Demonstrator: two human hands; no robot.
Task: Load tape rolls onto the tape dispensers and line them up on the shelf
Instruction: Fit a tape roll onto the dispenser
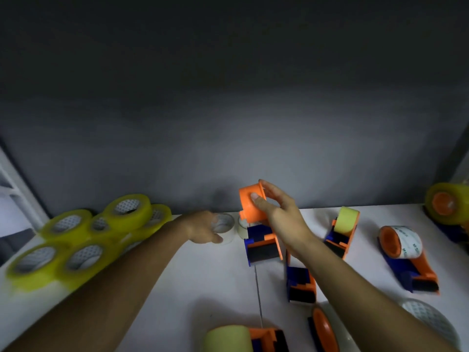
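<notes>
Right hand point(272, 209) clamped on the bare orange plastic spool hub point(250, 203) of a blue-and-orange handheld tape dispenser point(262, 243), thumb on the hub face, fingers curled over the rim. Dispenser standing at centre of the white shelf surface point(203, 288), hub raised toward the far wall, no roll fitted.

Left hand point(203, 228) reaching to a clear tape roll point(224, 229) just left of that dispenser; thumb at the near edge, fingers apparently around the roll, though blur prevents confirming a firm hold. Second clear roll point(243, 228) partly hidden between the first and the dispenser.

Stack of yellow-tinted tape rolls point(83, 237) far left, piled loosely in two layers. Loaded dispensers to the right: one with a yellow roll point(344, 231), one with a white printed roll point(406, 257), another at the far right edge point(446, 207). Unloaded dispenser point(300, 283) near centre, under the right forearm. Further dispensers at the near edge.

Risks, as judged: roll slipping from a partial grip during lift; right forearm knocking the unloaded dispenser beneath it; roll seated backwards on the hub; serrated cutter edge near fingers while threading; yellow stack toppling if brushed by the left arm.
</notes>
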